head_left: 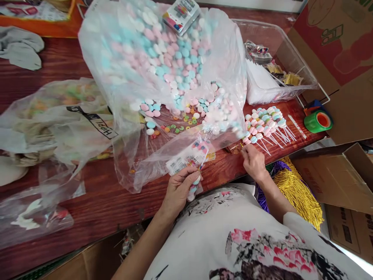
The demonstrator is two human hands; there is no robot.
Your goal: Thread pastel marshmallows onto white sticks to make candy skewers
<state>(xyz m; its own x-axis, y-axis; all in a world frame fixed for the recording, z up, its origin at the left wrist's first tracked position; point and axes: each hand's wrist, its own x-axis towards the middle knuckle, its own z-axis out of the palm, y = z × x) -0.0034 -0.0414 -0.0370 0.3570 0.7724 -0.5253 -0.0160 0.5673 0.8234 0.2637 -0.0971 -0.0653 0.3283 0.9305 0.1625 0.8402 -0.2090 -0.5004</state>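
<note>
My left hand [181, 186] is closed around a bagged candy stick [192, 189], its pink, white and blue candies showing beside the thumb through clear plastic. Beyond those fingers lies a printed card packet [186, 160]. My right hand [254, 162] is pinched at the table's near side, by a small gold-brown bundle [235, 149]. Whatever sits between its fingertips is too small to make out. Just past that hand, several candy sticks [264, 123] with white stems lie in a pile. A large clear bag [180, 50] of pastel candies spreads across the table's middle.
Colourful candy rings [177, 128] lie loose at the bag's mouth. A clear plastic bin [279, 50] with white sleeves stands at the back right, near green tape [317, 121]. Another bag [72, 120] is at left. Cardboard boxes [326, 179] and gold beads [298, 194] are at right.
</note>
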